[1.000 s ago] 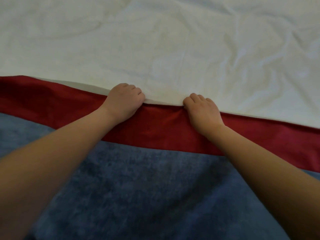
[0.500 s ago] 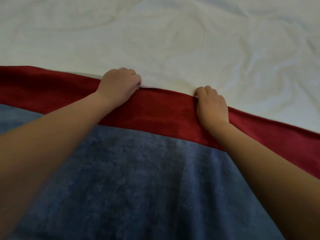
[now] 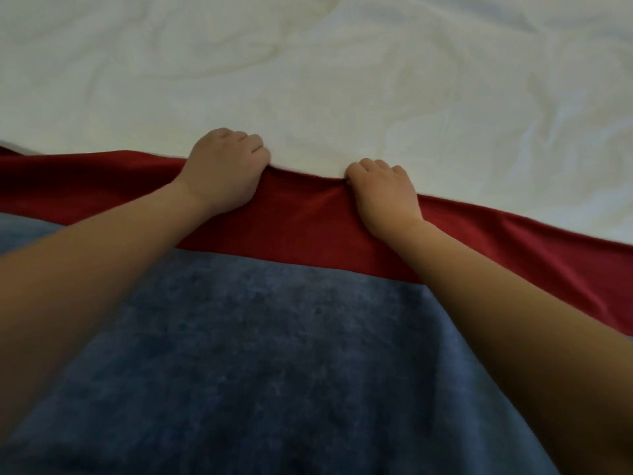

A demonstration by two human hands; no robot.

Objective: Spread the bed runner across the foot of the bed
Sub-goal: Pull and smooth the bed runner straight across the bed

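The bed runner [image 3: 301, 354] is a blue velvety cloth with a red band [image 3: 301, 217] along its far edge. It lies across the near part of the bed and fills the lower half of the view. My left hand [image 3: 226, 169] and my right hand [image 3: 385, 190] both grip the far edge of the red band, fingers curled over it, a short way apart. The red edge bunches slightly between them. Both forearms reach forward over the blue cloth and hide parts of it.
A wrinkled white bed sheet [image 3: 342, 80] covers the whole upper half of the view beyond the runner's edge. The red band runs off the view at left and right.
Both hands have pushed the runner's red edge farther up the bed, so more blue cloth shows. The right hand first slid right along the edge, then came back nearer the left hand.
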